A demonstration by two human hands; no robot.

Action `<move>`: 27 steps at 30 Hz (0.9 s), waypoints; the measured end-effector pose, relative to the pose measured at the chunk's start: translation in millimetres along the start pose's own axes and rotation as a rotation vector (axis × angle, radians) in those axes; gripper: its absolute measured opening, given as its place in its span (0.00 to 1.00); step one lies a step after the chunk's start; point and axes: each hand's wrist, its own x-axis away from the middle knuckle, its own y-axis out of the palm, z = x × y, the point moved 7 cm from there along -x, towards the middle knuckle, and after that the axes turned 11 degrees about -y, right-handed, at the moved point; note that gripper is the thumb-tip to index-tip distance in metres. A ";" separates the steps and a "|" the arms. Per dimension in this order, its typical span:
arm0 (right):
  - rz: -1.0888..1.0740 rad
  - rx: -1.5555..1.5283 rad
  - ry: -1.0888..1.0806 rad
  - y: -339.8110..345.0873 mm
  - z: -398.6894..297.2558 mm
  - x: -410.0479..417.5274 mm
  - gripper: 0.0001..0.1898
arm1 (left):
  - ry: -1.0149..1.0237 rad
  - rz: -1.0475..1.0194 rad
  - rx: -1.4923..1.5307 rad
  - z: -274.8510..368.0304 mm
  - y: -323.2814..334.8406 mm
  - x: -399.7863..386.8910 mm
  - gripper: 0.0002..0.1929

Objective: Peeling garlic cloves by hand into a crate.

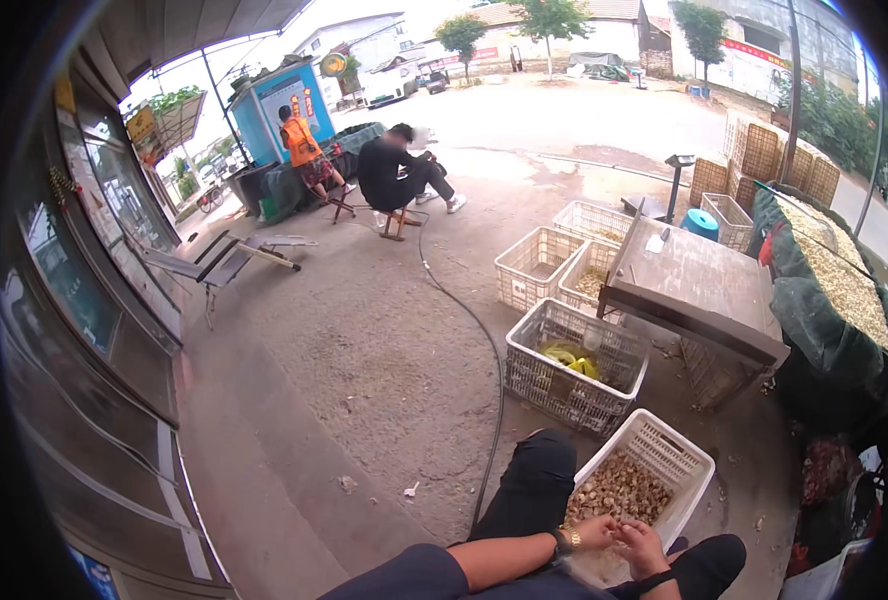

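Observation:
A white plastic crate [690, 459] stands between my knees, part-filled with brownish pieces that look like garlic cloves [622, 486]. Over its near end, my left hand [598, 532] meets my right hand [643, 549] at the fingertips. Both hands have their fingers bent close together. Whether a small piece is pinched between them is too small to make out. A gold-coloured watch [573, 536] is on my left wrist, and a dark band [654, 580] circles the right one. Paler bits [601, 564] lie beneath my hands at the crate's near end.
Past my left knee is a crate [564, 390] holding a yellow-green net bag [573, 358]. A worn table [703, 266] stands right, beside a heap of pale pieces [838, 255]. A black hose [481, 330] crosses the ground. Two people [395, 169] are ahead, one seated.

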 end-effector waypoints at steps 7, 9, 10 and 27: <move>0.260 -0.314 -0.114 -3.5 -43.1 -11.6 0.08 | 0.054 -0.046 0.038 26.2 -6.7 3.3 0.16; 0.360 -0.322 -0.049 -26.7 -11.8 -15.8 0.08 | 0.085 -0.028 0.088 19.3 -7.1 1.0 0.17; 0.464 -0.333 0.011 -47.3 12.8 -14.2 0.09 | 0.119 -0.015 0.133 15.2 -6.9 -1.2 0.17; -0.032 1.621 -0.617 -17.9 -0.8 -9.2 0.06 | 0.106 0.234 0.013 -8.4 -1.4 -17.0 0.08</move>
